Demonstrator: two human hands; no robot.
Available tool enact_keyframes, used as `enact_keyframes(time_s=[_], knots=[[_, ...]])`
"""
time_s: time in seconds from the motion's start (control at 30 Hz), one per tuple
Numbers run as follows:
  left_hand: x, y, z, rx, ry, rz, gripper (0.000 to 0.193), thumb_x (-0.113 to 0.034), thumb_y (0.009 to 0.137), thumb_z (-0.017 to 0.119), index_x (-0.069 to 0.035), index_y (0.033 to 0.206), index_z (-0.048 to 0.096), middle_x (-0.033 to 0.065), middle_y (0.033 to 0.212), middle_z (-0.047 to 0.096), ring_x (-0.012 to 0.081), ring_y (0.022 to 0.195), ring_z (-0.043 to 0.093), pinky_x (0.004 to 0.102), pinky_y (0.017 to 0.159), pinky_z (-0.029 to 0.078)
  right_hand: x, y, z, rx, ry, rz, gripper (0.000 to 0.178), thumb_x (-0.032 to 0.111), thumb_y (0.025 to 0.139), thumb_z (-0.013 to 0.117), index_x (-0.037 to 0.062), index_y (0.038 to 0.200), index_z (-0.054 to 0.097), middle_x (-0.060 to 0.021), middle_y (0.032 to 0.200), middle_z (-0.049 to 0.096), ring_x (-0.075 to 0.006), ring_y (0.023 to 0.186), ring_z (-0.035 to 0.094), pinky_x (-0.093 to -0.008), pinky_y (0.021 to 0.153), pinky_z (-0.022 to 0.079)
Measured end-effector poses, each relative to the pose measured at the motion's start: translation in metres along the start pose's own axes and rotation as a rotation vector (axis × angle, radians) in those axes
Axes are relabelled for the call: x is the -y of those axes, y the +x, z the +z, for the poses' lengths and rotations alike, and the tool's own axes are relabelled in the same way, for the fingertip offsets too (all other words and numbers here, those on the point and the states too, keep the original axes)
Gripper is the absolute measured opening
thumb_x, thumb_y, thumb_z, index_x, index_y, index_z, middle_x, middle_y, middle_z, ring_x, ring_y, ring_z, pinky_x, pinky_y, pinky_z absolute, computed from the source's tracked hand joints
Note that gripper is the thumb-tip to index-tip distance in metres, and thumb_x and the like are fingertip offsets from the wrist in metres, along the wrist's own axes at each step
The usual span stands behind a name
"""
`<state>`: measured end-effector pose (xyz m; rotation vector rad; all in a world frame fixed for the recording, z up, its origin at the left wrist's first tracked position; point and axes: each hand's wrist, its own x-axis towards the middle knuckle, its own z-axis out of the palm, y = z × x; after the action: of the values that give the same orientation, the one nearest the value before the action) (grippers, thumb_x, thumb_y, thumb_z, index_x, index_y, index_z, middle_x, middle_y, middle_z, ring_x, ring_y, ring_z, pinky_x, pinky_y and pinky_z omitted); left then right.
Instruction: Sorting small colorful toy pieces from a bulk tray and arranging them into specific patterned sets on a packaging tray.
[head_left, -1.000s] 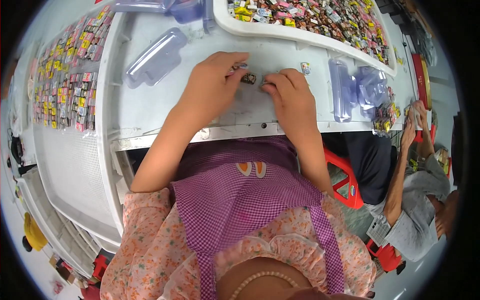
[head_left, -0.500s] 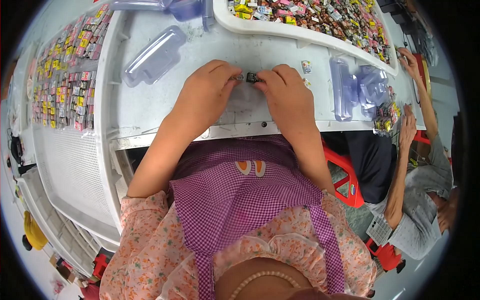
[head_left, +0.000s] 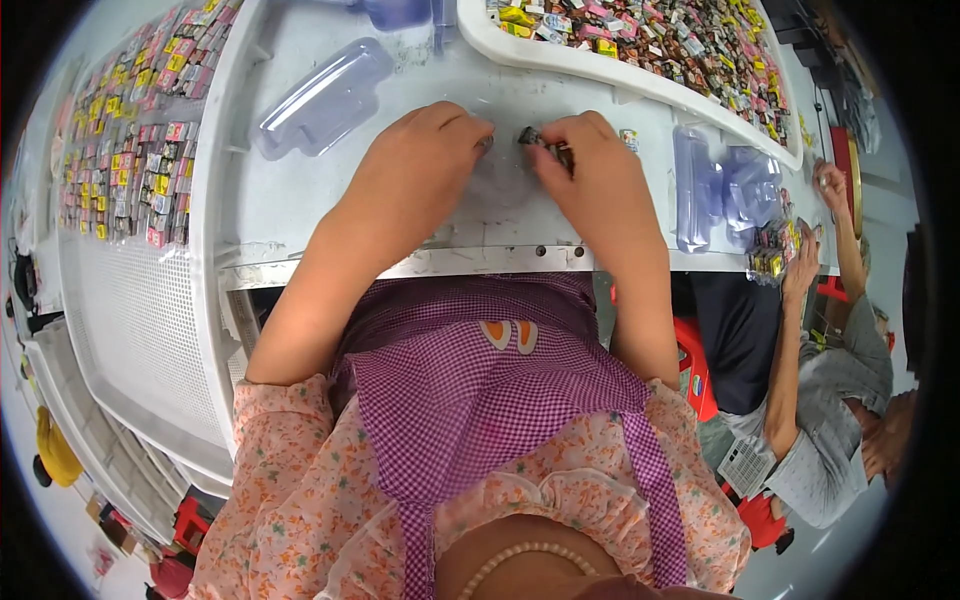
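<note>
Over the white table (head_left: 450,238) my two hands work a short gap apart. My right hand (head_left: 600,185) pinches a small dark wrapped piece (head_left: 528,136) between thumb and fingers; another dark bit shows under its curled fingers. Thumb and fingers of my left hand (head_left: 415,180) are pressed together, and a small greyish edge shows at their tips, too little to name. A small light-coloured packet (head_left: 629,139) lies just beyond my right hand. To the left of my left hand rests a clear bluish plastic tray (head_left: 325,100).
A white bin (head_left: 575,67) full of small colourful wrapped pieces (head_left: 670,50) stands at the back. More clear trays (head_left: 692,190) lie on the right, beside a co-worker's hand (head_left: 803,262) at a filled pack (head_left: 768,255). Filled packs (head_left: 165,185) sit on a white perforated tray (head_left: 135,310) on the left.
My hands have moved slightly farther apart. The dark piece at my right fingertips has tilted, and a second dark bit now shows under those fingers. The co-worker's far hand has come nearer.
</note>
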<state>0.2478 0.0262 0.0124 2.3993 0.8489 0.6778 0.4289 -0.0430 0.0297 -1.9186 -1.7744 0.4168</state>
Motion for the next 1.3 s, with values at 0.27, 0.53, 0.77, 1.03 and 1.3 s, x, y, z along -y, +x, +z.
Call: enact_keyframes(time_s=[0.27,0.53,0.77,1.03,1.3], knots=[[-0.006,-0.006,0.025,-0.102,0.113,0.028,0.015,-0.005,0.076,0.064,-0.002,0.091,0.062,0.0102,0.090,0.060,0.0297,0.085,0.060,0.0365,0.074,0.051,0.013,-0.004,0.010,-0.029,0.080,0.146,0.017,0.013,0.083,0.068,-0.0024,0.090,0.062,-0.0170,0.087,0.061,-0.0288,0.071,0.062,-0.0352,0.064,0.049],[-0.002,-0.003,0.019,-0.004,0.052,0.032,0.013,-0.005,0.081,0.058,-0.004,0.093,0.064,0.0099,0.088,0.057,0.0294,0.084,0.059,0.0373,0.074,0.050,0.006,-0.006,0.003,0.087,-0.003,0.067,0.015,0.012,0.084,0.067,-0.0009,0.088,0.063,-0.0148,0.085,0.062,-0.0278,0.072,0.062,-0.0352,0.064,0.048],[-0.008,0.000,0.018,0.007,0.028,-0.007,0.024,-0.004,0.078,0.059,-0.006,0.100,0.066,0.0087,0.090,0.057,0.0277,0.085,0.059,0.0366,0.074,0.051,-0.010,-0.020,0.000,-0.050,0.159,0.099,0.015,0.007,0.084,0.066,0.0019,0.098,0.064,-0.0112,0.084,0.060,-0.0221,0.072,0.060,-0.0316,0.064,0.047],[-0.011,0.004,0.023,0.063,0.100,0.046,0.029,-0.004,0.077,0.060,-0.008,0.105,0.066,0.0052,0.094,0.060,0.0257,0.087,0.059,0.0349,0.074,0.051,-0.010,-0.030,0.002,-0.092,0.148,0.099,0.022,0.008,0.082,0.069,0.0033,0.103,0.063,-0.0108,0.087,0.060,-0.0217,0.073,0.060,-0.0303,0.065,0.048],[-0.013,0.001,0.020,0.095,0.128,0.045,0.028,-0.005,0.077,0.060,-0.009,0.104,0.067,-0.0009,0.101,0.065,0.0240,0.085,0.057,0.0330,0.076,0.051,-0.021,-0.037,0.006,-0.153,-0.031,-0.013,0.019,0.008,0.080,0.070,0.0051,0.098,0.066,-0.0104,0.082,0.059,-0.0231,0.067,0.058,-0.0313,0.061,0.047]])
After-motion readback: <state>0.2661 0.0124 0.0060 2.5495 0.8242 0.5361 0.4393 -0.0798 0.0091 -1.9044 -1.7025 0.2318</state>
